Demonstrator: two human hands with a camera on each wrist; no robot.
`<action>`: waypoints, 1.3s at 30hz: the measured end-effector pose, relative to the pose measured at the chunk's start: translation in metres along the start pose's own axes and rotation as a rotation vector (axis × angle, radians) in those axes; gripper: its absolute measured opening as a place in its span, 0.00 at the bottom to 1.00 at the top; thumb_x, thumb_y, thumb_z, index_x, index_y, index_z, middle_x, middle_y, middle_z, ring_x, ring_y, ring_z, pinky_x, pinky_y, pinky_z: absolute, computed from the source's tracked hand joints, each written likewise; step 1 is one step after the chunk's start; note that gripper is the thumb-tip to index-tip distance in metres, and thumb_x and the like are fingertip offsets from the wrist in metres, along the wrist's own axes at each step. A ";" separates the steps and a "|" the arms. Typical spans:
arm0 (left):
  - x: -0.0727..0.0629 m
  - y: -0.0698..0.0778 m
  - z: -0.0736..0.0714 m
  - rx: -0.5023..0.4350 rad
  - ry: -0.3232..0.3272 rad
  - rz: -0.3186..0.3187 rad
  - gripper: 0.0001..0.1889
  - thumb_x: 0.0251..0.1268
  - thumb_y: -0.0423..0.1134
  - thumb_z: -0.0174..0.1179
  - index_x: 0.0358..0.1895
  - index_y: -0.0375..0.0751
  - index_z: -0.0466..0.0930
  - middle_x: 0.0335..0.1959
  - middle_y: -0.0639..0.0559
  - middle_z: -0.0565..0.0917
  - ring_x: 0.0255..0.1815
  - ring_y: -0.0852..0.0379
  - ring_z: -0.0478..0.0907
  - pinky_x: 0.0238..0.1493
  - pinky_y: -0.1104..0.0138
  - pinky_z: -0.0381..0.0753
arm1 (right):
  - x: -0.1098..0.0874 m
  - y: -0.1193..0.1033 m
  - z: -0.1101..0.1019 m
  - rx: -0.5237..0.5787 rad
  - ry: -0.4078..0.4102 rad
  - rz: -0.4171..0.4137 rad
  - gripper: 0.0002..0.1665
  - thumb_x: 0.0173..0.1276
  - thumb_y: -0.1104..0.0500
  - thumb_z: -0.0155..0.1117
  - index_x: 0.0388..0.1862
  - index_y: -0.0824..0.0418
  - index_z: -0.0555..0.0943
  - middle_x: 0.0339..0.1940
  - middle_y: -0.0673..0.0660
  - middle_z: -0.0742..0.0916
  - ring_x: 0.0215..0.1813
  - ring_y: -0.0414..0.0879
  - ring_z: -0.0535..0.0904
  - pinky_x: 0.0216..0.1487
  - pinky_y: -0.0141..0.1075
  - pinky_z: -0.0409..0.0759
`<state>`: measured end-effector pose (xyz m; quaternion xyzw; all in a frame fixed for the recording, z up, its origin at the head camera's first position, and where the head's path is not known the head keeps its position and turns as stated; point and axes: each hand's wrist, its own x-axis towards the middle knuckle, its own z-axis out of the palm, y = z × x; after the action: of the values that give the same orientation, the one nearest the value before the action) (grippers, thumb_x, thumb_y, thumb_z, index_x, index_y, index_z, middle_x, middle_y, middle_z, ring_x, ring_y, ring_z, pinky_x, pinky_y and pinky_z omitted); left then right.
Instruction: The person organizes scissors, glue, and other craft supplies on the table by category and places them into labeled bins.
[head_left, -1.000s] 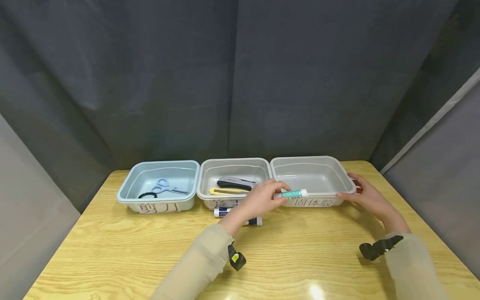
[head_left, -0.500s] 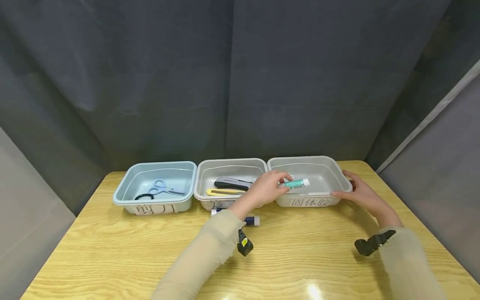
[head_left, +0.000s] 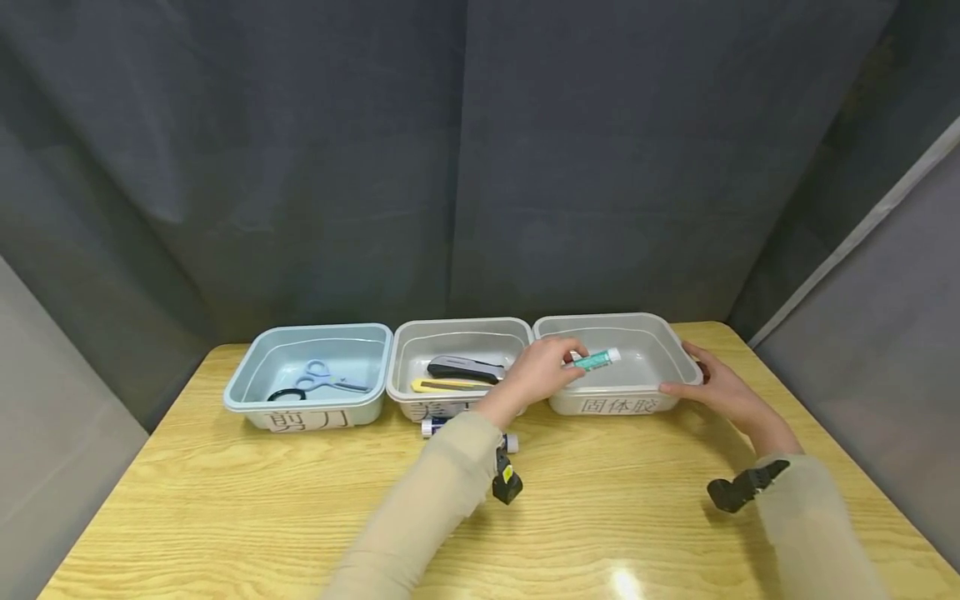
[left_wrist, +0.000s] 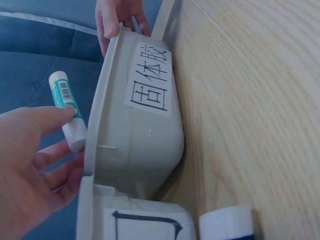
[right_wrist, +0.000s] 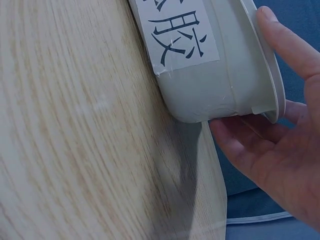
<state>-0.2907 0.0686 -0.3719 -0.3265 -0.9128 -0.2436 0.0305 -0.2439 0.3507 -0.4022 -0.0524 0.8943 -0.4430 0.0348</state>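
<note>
My left hand [head_left: 542,371] pinches a green-and-white glue stick [head_left: 597,360] between thumb and fingers, over the right-hand grey bin [head_left: 630,390]. In the left wrist view the glue stick [left_wrist: 64,95] slants beside the bin's rim, its lower end close to the fingertips. My right hand [head_left: 723,392] grips that bin's right end. The right wrist view shows the thumb of the right hand [right_wrist: 285,160] at the rim and the other fingers curled under it against the end wall. The label on the bin's front bears handwritten characters.
A middle grey bin [head_left: 408,407] holds a grey-and-black utility knife [head_left: 465,367] and a yellow one [head_left: 450,386]. Left of it, a light blue bin [head_left: 330,327] contains blue scissors [head_left: 317,377] and a black loop [head_left: 287,394]. Navy-and-white tubes [head_left: 512,443] lie in front, partly behind the left arm.
My left hand has carried the glue stick from the bin's front edge back and up over its inside. The right hand keeps its grip on the bin's end. The view has shifted slightly.
</note>
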 end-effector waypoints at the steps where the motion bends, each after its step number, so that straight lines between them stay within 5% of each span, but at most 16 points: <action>1: 0.001 0.000 0.001 0.001 0.005 -0.004 0.12 0.60 0.47 0.59 0.47 0.54 0.79 0.35 0.58 0.80 0.33 0.65 0.73 0.31 0.74 0.69 | -0.001 0.000 -0.001 0.000 0.002 0.001 0.55 0.61 0.52 0.63 0.72 0.66 0.37 0.68 0.74 0.56 0.64 0.65 0.57 0.59 0.57 0.62; 6: 0.004 0.000 0.009 0.017 0.036 -0.021 0.12 0.58 0.48 0.60 0.45 0.57 0.80 0.34 0.59 0.80 0.33 0.65 0.72 0.31 0.73 0.68 | 0.000 0.003 -0.001 0.003 0.006 0.014 0.55 0.61 0.53 0.63 0.72 0.67 0.38 0.67 0.75 0.57 0.63 0.65 0.58 0.59 0.57 0.62; 17: 0.006 -0.003 0.020 0.091 0.066 -0.066 0.12 0.55 0.51 0.62 0.43 0.59 0.82 0.30 0.64 0.80 0.33 0.67 0.73 0.49 0.63 0.63 | 0.000 0.004 0.000 0.010 0.014 0.024 0.56 0.60 0.52 0.64 0.72 0.67 0.37 0.68 0.74 0.56 0.64 0.66 0.57 0.61 0.60 0.59; 39: 0.014 -0.006 0.027 0.162 0.036 -0.118 0.12 0.55 0.55 0.60 0.42 0.63 0.83 0.26 0.69 0.80 0.28 0.69 0.72 0.46 0.64 0.57 | 0.001 0.007 0.001 0.038 0.016 0.048 0.58 0.60 0.50 0.64 0.72 0.64 0.35 0.69 0.74 0.53 0.65 0.67 0.55 0.61 0.62 0.57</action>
<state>-0.3021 0.0852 -0.3948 -0.2642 -0.9464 -0.1761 0.0588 -0.2450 0.3545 -0.4082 -0.0268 0.8869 -0.4595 0.0390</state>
